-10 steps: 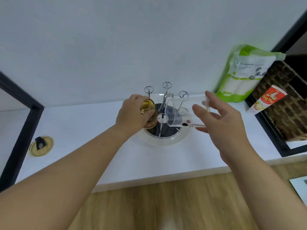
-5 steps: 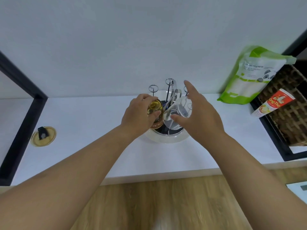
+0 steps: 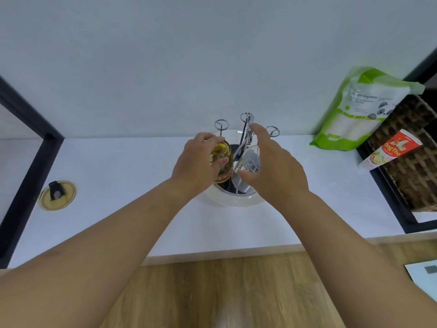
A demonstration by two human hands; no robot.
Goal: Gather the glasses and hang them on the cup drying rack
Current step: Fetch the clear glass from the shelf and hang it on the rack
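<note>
The cup drying rack (image 3: 236,201) is a round white base with chrome loop-topped prongs, standing on the white counter against the wall. My left hand (image 3: 196,165) grips an amber glass (image 3: 221,159) with brown lettering, upside down at the rack's left side. My right hand (image 3: 272,166) holds a clear glass (image 3: 247,166), tilted mouth-down over the rack's middle. Whether either glass sits on a prong is hidden by the hands. Three prong tips rise free behind the hands.
A gold lid with a black tab (image 3: 57,195) lies at the counter's left. A green and white pouch (image 3: 361,110) leans on the wall at right, beside a wicker basket (image 3: 411,157) and a red tube (image 3: 390,150). Black frame bars border both sides.
My right hand moved left from beside the rack and closed on the clear glass, bringing it in over the rack's middle. The left hand stayed on the amber glass.
</note>
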